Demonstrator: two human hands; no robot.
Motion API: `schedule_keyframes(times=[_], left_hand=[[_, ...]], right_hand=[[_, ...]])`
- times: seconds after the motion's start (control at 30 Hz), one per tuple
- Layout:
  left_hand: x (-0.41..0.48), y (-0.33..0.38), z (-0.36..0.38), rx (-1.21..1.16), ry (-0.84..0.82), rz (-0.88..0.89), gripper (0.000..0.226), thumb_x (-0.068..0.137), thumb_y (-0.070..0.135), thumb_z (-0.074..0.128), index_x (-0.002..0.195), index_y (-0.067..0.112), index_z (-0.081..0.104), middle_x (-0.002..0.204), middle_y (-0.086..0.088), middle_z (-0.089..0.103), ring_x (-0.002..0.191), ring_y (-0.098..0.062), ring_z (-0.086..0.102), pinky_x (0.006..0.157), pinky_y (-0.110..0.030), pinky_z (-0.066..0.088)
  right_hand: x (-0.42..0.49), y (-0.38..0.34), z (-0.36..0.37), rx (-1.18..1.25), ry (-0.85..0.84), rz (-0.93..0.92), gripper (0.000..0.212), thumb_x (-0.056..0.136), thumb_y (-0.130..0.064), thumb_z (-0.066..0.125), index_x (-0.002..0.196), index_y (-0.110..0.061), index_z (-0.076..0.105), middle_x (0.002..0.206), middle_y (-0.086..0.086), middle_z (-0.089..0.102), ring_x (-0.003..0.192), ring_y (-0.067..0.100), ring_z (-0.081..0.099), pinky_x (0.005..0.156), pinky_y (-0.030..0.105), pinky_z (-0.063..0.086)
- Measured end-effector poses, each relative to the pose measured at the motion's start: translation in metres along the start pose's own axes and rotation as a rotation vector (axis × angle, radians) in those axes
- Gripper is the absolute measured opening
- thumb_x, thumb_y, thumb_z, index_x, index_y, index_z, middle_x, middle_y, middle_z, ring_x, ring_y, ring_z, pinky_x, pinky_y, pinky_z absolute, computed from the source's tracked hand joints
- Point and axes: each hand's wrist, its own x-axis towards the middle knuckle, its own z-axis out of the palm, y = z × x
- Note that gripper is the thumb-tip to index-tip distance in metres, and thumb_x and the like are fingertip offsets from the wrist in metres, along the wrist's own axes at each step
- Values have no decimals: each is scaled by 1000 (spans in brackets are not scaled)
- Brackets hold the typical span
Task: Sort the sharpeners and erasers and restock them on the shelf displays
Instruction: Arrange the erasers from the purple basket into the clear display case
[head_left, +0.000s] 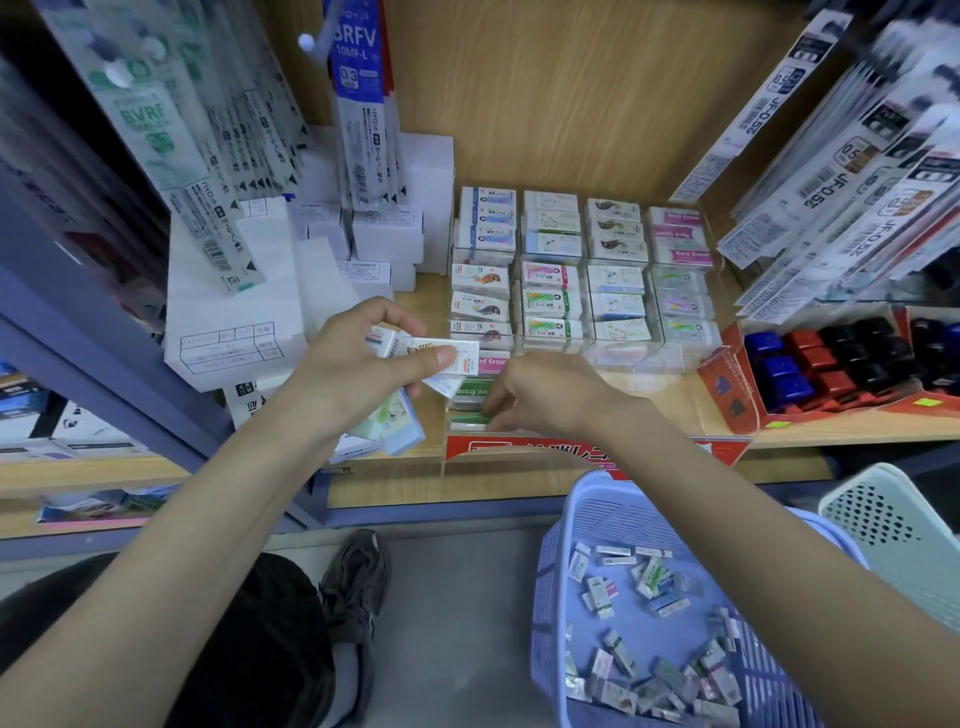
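Observation:
My left hand grips a small stack of boxed erasers, thumb pressed on the top one, in front of the clear acrylic eraser display. My right hand reaches into the display's front left compartment, fingertips on a green-labelled eraser lying there. A green eraser and a pink "Hard Eraser" one lie just behind it. Rows of boxed erasers fill the rear compartments. A blue basket at the lower right holds several loose wrapped erasers. Red, blue and black sharpeners sit in a tray at the right.
White boxes are stacked at the shelf's back left, and hanging pen-refill packs crowd the left and right sides. A pale green basket stands beside the blue one. My shoe and dark trouser leg rest on the grey floor.

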Motion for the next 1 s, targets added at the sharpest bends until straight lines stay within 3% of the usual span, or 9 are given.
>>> schedule_keyframes(times=[0.13,0.27,0.37,0.47,0.63,0.83,0.9,1.0], left_hand=[[1,1,0,-5,0,2,32,72,27,78,96,14,61,82,-4,63,55,-9,61,62,-28,44],[1,1,1,-13,-6,-8,31,71,27,78,94,15,61,80,-6,64,58,-12,61,67,-30,47],[1,1,0,1,4,-5,31,72,27,78,96,14,61,83,-4,63,54,-7,60,62,-27,45],[1,1,0,22,12,-2,32,72,28,78,96,14,61,75,-4,64,50,-4,58,55,-24,41],[1,1,0,21,12,-4,31,72,29,77,95,16,61,72,-4,64,55,-7,59,57,-25,41],[2,1,-1,-9,12,12,28,74,27,77,95,15,61,62,-7,63,61,-14,56,60,-28,39],[2,0,-1,-11,13,11,28,74,28,77,94,17,61,61,-7,63,63,-15,55,62,-29,39],[2,-1,0,-11,12,9,27,72,30,77,91,19,62,63,-8,64,66,-17,56,65,-30,39]], right_hand=[[-3,3,8,172,17,29,17,90,-29,62,101,-26,74,105,-11,71,99,10,61,79,26,47],[-5,6,11,399,-34,35,16,90,-20,61,97,-15,74,101,-4,72,94,11,62,86,30,49],[-6,7,7,514,-47,28,12,88,-20,64,94,-13,71,94,-1,69,70,-7,56,65,8,42],[-8,9,0,546,-88,6,14,86,-24,67,98,-16,69,89,-5,63,56,-14,49,55,4,35],[-13,11,-4,502,-129,-19,24,79,-20,75,102,-16,67,74,-20,52,61,-19,48,57,2,35],[-21,19,5,750,163,59,15,84,-15,70,96,-20,64,84,-3,68,62,-6,52,63,14,38],[-19,17,8,660,198,87,9,85,-20,68,91,-23,61,86,-6,67,67,-3,52,67,23,39],[-15,6,15,423,174,92,2,88,-27,63,89,-26,62,92,-10,65,82,7,58,72,27,41]])
